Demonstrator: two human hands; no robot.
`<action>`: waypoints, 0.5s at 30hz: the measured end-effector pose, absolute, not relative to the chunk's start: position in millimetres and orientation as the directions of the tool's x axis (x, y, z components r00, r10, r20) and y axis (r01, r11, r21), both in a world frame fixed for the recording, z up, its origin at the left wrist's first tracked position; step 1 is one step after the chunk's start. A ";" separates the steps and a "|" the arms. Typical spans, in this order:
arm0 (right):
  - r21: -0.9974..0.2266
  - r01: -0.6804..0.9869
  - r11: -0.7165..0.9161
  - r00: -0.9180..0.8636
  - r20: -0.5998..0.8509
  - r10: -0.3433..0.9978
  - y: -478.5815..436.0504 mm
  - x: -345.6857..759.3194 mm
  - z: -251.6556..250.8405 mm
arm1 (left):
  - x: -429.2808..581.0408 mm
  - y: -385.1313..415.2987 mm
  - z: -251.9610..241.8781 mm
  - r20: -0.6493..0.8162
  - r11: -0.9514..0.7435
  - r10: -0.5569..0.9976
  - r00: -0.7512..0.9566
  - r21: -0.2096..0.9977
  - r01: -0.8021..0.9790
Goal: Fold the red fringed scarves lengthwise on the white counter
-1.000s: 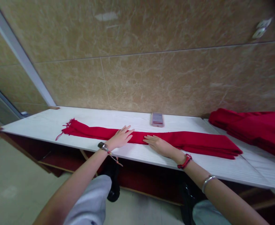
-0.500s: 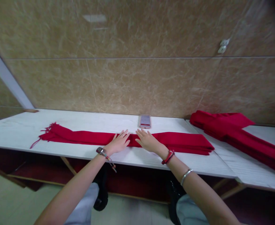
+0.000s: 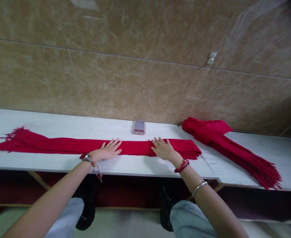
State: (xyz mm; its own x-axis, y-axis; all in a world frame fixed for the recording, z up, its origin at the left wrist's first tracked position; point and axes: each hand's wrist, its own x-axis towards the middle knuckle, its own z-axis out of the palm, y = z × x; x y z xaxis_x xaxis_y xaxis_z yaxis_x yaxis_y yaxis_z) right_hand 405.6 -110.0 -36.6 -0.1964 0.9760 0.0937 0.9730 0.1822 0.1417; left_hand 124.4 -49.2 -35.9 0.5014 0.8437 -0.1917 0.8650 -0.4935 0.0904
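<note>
A long red scarf (image 3: 66, 145) lies lengthwise on the white tabletop (image 3: 138, 164), folded into a narrow strip. Its fringe spreads out at the left end, and stacked layers show at the right end. My left hand (image 3: 108, 150) rests flat on the strip left of its middle, fingers spread. Farther right, my right hand (image 3: 163, 149) also lies flat on the scarf with fingers apart, close to the layered end. Neither hand grips the cloth.
Behind the scarf a phone (image 3: 139, 127) lies near the wall (image 3: 125, 89). A second red scarf (image 3: 225, 145), bent over at the top, lies to the right across the table joint, its fringe toward the front edge. A socket (image 3: 212, 58) is on the wall.
My hands have moved apart along the scarf, the left one leftward and the right one toward the layered end. The view has swung right, now showing the second scarf's fringe.
</note>
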 end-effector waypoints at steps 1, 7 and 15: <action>0.149 0.973 0.175 -0.190 0.099 0.977 -112.2 416.0 -36.5 | 124.1 -48.1 -36.8 -0.190 -0.493 0.844 0.501 0.093 0.865; 0.178 0.980 0.091 -0.101 0.050 0.994 -119.9 477.0 -32.7 | 131.4 -48.3 -31.2 -0.237 -0.428 0.870 0.433 0.076 0.901; 0.055 0.989 0.138 -0.144 0.143 0.979 -117.6 438.2 -16.6 | 206.3 -68.6 -20.8 -0.039 -0.556 0.824 0.566 0.140 0.819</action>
State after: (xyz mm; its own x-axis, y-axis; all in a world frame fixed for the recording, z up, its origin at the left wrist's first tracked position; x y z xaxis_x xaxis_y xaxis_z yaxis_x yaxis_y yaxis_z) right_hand 438.2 -117.6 -16.6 -0.1443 0.9791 0.1435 0.9889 0.1376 0.0554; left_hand 206.3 -68.6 -20.8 0.5659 0.8236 -0.0386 0.8191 -0.5562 0.1401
